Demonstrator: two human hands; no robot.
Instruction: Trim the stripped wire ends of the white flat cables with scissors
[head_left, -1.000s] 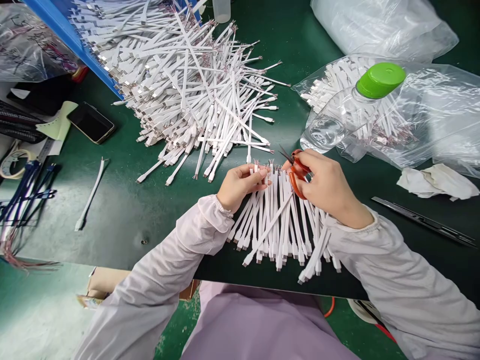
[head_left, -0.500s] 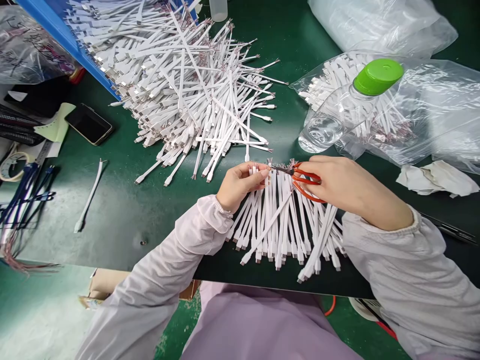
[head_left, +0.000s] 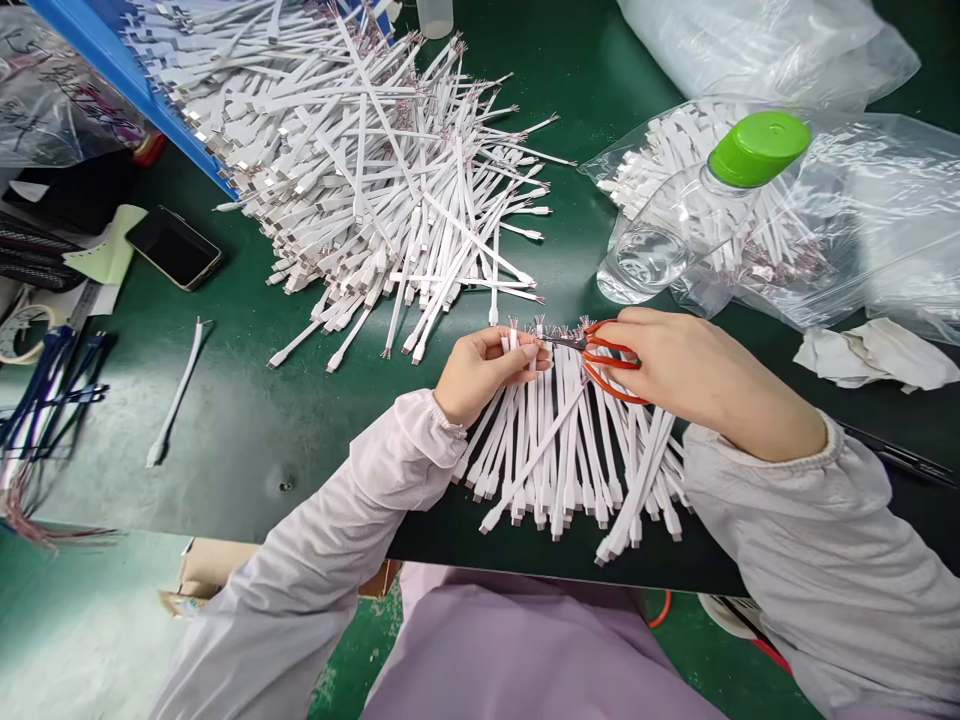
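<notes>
On the green counter (head_left: 225,470), a clear plastic bag (head_left: 847,230) holds flat white cables (head_left: 675,160); the left hand (head_left: 480,375) grips a fanned cable bunch (head_left: 562,450) closed, the right hand (head_left: 697,375) grips red-handled scissors (head_left: 611,372)

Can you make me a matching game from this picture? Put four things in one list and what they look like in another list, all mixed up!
Things:
1. the scissors
2. the plastic bottle
3. the phone
4. the lone white cable

What they look like:
A. green cap
B. lying by itself on the green table top
C. orange-red handles
D. dark screen

Right pairs: 1-C, 2-A, 3-D, 4-B
</notes>
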